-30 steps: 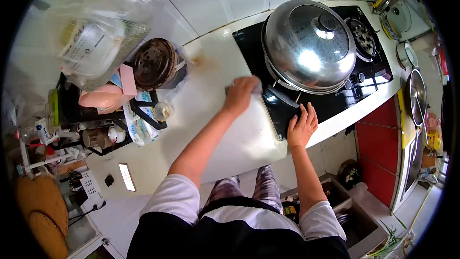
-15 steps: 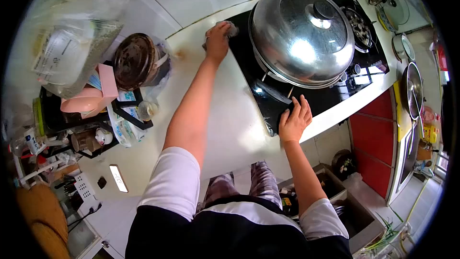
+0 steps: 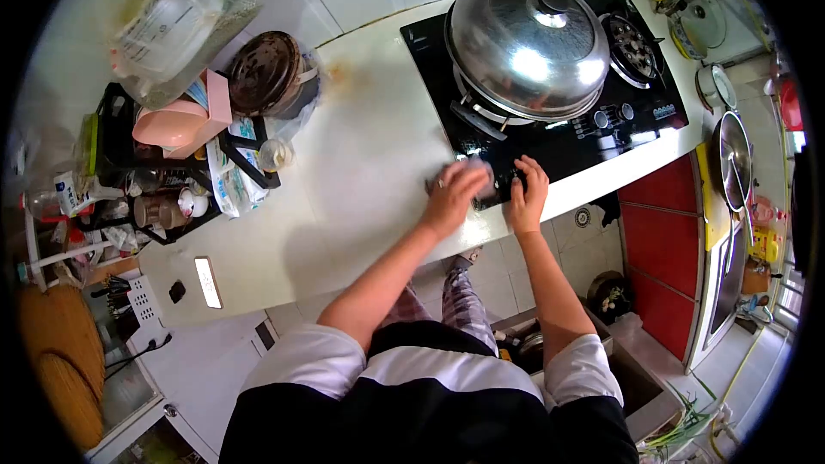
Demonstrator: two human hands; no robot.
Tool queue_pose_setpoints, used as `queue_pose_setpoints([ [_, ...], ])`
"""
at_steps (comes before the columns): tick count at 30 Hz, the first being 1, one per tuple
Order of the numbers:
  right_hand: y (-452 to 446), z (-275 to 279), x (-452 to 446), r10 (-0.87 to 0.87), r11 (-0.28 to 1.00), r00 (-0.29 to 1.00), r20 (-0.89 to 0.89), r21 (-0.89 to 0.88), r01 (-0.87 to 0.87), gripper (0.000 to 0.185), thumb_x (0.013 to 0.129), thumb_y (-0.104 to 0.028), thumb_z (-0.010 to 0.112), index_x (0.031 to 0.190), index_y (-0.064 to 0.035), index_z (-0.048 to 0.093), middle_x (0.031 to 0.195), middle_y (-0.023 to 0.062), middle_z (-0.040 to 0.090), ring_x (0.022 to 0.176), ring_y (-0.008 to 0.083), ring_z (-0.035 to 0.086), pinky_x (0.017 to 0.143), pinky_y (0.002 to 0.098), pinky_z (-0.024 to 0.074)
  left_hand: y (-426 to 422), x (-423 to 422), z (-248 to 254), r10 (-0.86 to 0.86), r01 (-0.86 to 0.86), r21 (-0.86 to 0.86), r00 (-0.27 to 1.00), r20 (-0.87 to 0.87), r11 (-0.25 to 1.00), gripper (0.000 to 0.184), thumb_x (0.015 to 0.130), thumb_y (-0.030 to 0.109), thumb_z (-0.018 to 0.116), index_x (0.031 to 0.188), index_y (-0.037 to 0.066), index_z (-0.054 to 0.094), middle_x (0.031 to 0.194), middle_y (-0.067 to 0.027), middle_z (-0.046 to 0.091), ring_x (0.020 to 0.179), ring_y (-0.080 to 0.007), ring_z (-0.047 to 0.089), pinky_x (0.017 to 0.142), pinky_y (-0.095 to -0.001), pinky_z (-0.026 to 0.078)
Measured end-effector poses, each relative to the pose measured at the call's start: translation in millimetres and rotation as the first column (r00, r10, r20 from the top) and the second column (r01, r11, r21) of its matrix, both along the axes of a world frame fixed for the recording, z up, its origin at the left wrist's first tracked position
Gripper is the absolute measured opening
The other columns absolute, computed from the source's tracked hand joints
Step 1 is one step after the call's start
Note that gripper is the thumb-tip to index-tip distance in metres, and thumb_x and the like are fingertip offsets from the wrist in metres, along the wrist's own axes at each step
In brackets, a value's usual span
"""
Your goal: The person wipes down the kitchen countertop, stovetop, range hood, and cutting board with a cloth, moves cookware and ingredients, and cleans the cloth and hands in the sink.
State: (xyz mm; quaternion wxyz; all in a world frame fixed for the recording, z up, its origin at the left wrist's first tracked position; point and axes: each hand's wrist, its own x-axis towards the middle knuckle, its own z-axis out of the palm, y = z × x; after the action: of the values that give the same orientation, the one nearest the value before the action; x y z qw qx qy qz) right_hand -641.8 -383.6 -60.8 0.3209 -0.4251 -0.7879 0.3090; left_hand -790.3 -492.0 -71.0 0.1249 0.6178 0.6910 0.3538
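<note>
Writing: a phone (image 3: 208, 282) on the counter (image 3: 361, 137) shows dark characters on a white screen, not readable; print on a container (image 3: 172, 26) inside a clear bag and blue lettering on a packet (image 3: 230, 185) are likewise too small. Small white marks on the cooktop (image 3: 563, 155) cannot be made out. Left hand (image 3: 454, 196) has its fingers closed over a greyish cloth (image 3: 484, 177), blurred, at the cooktop's front-left corner. Right hand (image 3: 528, 193) is palm down just beside it, fingers loosely bent, over the cooktop's front edge; no object visible under it. Edges: bare counter lies between the cooktop's left edge and the brown-lidded bucket (image 3: 268, 77). The domed pot (image 3: 524, 51) sits behind both hands, its dark handle (image 3: 477, 120) nearest them.
</note>
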Motion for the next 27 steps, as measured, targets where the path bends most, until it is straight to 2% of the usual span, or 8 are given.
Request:
queue_pose_setpoints([
  [2, -13, -3, 26, -0.019, 0.982, 0.97, -0.244, -0.184, -0.027, 0.03, 0.083, -0.001, 0.052, 0.111, -0.006, 0.061, 0.119, 0.0108, 0.057, 0.112, 0.027, 0.052, 0.096, 0.0352, 0.04, -34, 39, 10, -0.024, 0.031, -0.058, 0.993, 0.117, 0.998, 0.035, 0.081, 0.001, 0.05, 0.11, 0.011, 0.068, 0.125, -0.0022, 0.058, 0.118, -0.0283, 0.047, 0.102, -0.0402, 0.037],
  [4, -38, 3, 70, -0.155, 0.861, 0.967, -0.201, -0.507, 0.032, 0.028, 0.086, 0.001, 0.05, 0.112, -0.0032, 0.06, 0.116, 0.009, 0.058, 0.109, 0.0203, 0.054, 0.093, 0.0308, 0.0415, -65, 69, -2, -0.131, 0.142, -0.088, 0.984, 0.122, 0.986, 0.033, 0.081, 0.002, 0.051, 0.106, 0.011, 0.07, 0.119, -0.0012, 0.062, 0.112, -0.0269, 0.049, 0.099, -0.0366, 0.04],
  [6, -69, 16, 111, -0.151, 0.885, 0.978, -0.143, -0.46, 0.07, 0.024, 0.089, 0.001, 0.048, 0.11, -0.0014, 0.061, 0.104, 0.0081, 0.061, 0.096, 0.0148, 0.056, 0.087, 0.0273, 0.0438, -76, 74, 19, -0.188, 0.226, -0.066, 0.913, 0.361, 0.972, 0.031, 0.082, 0.002, 0.051, 0.104, 0.012, 0.071, 0.113, -0.0005, 0.065, 0.108, -0.0255, 0.051, 0.097, -0.0342, 0.042],
  [10, -146, -2, 201, -0.291, 0.802, 0.943, -0.16, -0.579, 0.149, 0.009, 0.094, -0.007, 0.056, 0.097, -0.0005, 0.061, 0.087, 0.0052, 0.065, 0.083, 0.0141, 0.06, 0.082, 0.0264, 0.0464, -34, 16, 38, -0.062, 0.014, 0.196, 0.969, 0.239, 0.981, 0.034, 0.083, -0.001, 0.047, 0.112, 0.008, 0.062, 0.118, -0.0087, 0.062, 0.113, -0.0255, 0.055, 0.098, -0.0418, 0.037],
  [13, -193, -4, 241, -0.365, 0.693, 0.918, -0.154, -0.704, 0.157, 0.009, 0.093, -0.006, 0.055, 0.098, -0.0005, 0.061, 0.085, 0.0056, 0.066, 0.083, 0.0134, 0.06, 0.081, 0.0266, 0.0471, 23, -41, 45, 0.289, -0.288, -0.029, 0.957, 0.018, 0.957, 0.042, 0.082, -0.003, 0.051, 0.123, 0.005, 0.054, 0.132, -0.0132, 0.051, 0.121, -0.0353, 0.044, 0.102, -0.0455, 0.035],
  [18, -197, 7, 252, -0.373, 0.618, 0.921, -0.113, -0.77, 0.156, 0.01, 0.093, -0.004, 0.053, 0.099, -0.0003, 0.061, 0.086, 0.0053, 0.066, 0.083, 0.0135, 0.061, 0.081, 0.0264, 0.0468, 52, -29, -8, 0.429, -0.447, 0.019, 0.846, -0.317, 0.894, 0.064, 0.078, 0.021, 0.07, 0.132, 0.002, 0.04, 0.138, -0.0191, 0.04, 0.129, -0.0443, 0.032, 0.109, -0.0498, 0.028],
  [26, -164, 2, 235, -0.17, 0.706, 0.963, -0.211, -0.707, -0.03, 0.023, 0.09, 0.006, 0.046, 0.106, -0.0007, 0.06, 0.09, 0.0063, 0.066, 0.086, 0.0128, 0.06, 0.078, 0.0239, 0.044, -30, 54, -10, -0.088, 0.062, -0.093, 0.946, -0.311, 0.994, 0.046, 0.084, 0.011, 0.054, 0.129, 0.017, 0.052, 0.139, -0.0005, 0.042, 0.128, -0.0325, 0.036, 0.104, -0.0467, 0.036],
  [27, -163, 9, 229, -0.068, 0.727, 0.994, -0.09, -0.686, -0.012, 0.023, 0.089, 0.006, 0.046, 0.105, -0.0015, 0.061, 0.089, 0.0059, 0.067, 0.084, 0.0121, 0.06, 0.078, 0.024, 0.045, -37, 56, -6, -0.099, 0.097, -0.022, 0.961, -0.258, 0.995, 0.043, 0.083, 0.007, 0.053, 0.124, 0.019, 0.058, 0.132, 0.0016, 0.046, 0.126, -0.0292, 0.038, 0.103, -0.0435, 0.039],
])
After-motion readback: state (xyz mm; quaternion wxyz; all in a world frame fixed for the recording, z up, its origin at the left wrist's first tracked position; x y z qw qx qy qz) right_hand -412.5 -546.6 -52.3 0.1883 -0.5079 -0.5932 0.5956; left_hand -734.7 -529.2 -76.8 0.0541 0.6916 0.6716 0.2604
